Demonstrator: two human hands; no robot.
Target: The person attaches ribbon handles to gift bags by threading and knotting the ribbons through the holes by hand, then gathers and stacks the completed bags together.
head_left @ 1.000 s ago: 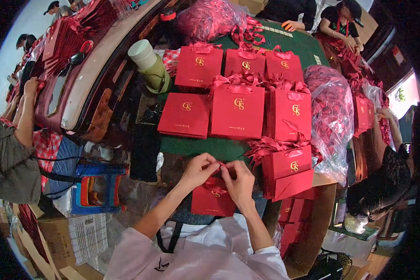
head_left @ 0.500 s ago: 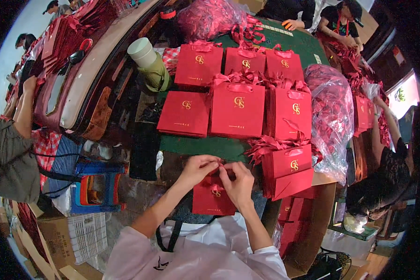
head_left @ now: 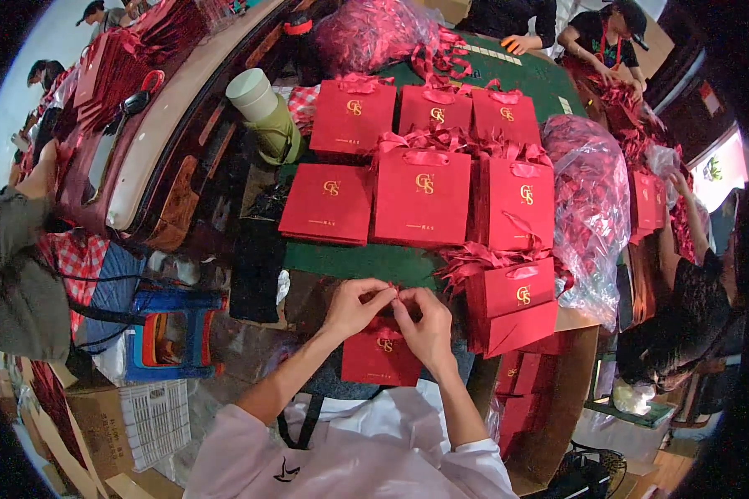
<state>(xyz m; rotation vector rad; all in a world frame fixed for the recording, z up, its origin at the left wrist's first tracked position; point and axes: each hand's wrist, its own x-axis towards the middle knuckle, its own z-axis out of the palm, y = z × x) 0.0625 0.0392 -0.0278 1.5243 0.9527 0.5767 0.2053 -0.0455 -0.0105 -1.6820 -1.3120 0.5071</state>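
A small red paper gift bag [head_left: 379, 363] with gold print lies in front of me, its upper part partly hidden behind my hands. Just over its top edge, my left hand [head_left: 355, 309] pinches a bit of red ribbon [head_left: 395, 290] between thumb and fingertips. My right hand [head_left: 427, 328] is closed in a pinch on the same ribbon, its fingertips almost touching the left ones. The fingers cover most of the ribbon, so its shape there is hard to make out.
Stacked red gift bags [head_left: 422, 195] with ribbons stand on the green table [head_left: 354, 263]. One stack [head_left: 520, 291] is close on my right, above a cardboard box [head_left: 562, 399] holding red bags. A plastic sack of ribbons [head_left: 587, 208] and a green bottle [head_left: 279, 137] flank them. Other people work around.
My hands stay pinched together above the bag, with only tiny finger shifts. At the far left, another person's arm has moved.
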